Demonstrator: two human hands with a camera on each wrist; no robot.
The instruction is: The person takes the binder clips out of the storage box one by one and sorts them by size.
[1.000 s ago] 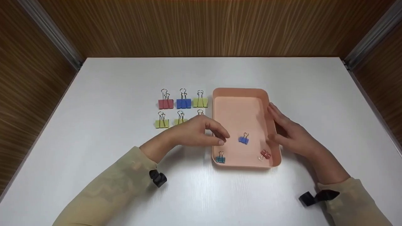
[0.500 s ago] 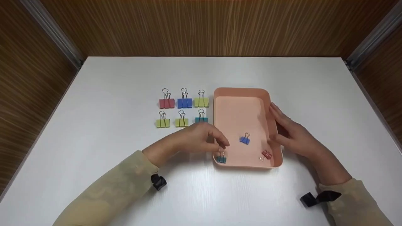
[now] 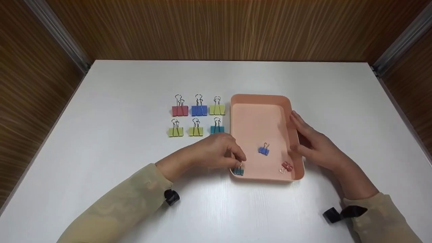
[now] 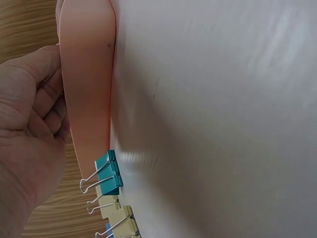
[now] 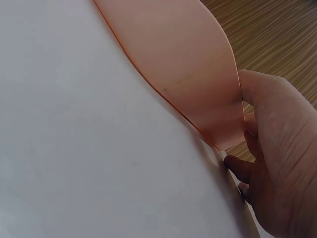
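Fingertips of my left hand (image 3: 216,152) curl down on teal clip (image 3: 238,169) in tray (image 3: 260,98) corner below them; actual pinch hidden, can't tell. Right hand (image 3: 312,143) flat against tray wall. Risk: wire loop slips, clip snags rim, tray shifts toward right palm.

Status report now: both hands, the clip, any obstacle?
Left hand reaching the teal clip in the pink tray, contact unclear. Right hand rests on tray's right wall. Nothing in the way.

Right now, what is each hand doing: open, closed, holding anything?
Left hand: pinches the teal clip in the pink tray.
Right hand: open, resting against the tray's side.
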